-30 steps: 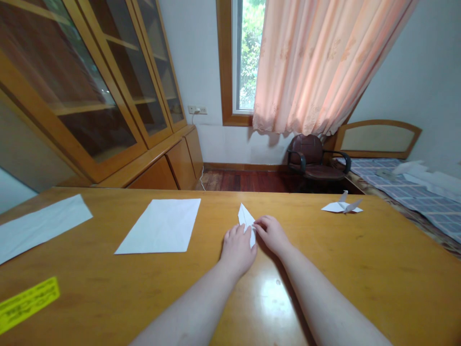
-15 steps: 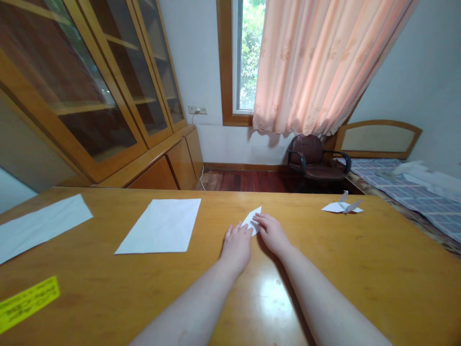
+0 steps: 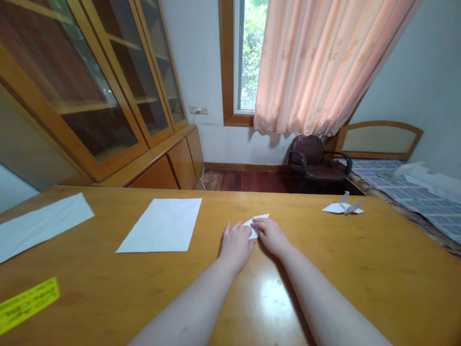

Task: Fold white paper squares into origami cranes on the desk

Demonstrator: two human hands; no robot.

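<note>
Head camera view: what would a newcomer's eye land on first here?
Two hands meet mid-way across the glossy wooden table: the left hand and the right hand press on a small folded white paper. A flat white sheet lies to their left, and a folded paper figure sits near the far right edge. Behind, a peach curtain hangs beside the bright window.

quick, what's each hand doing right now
Left hand: fingertips down on the folded paper; whether it pinches it cannot be told.
Right hand: fingertips on the same paper; grip cannot be told either.
</note>
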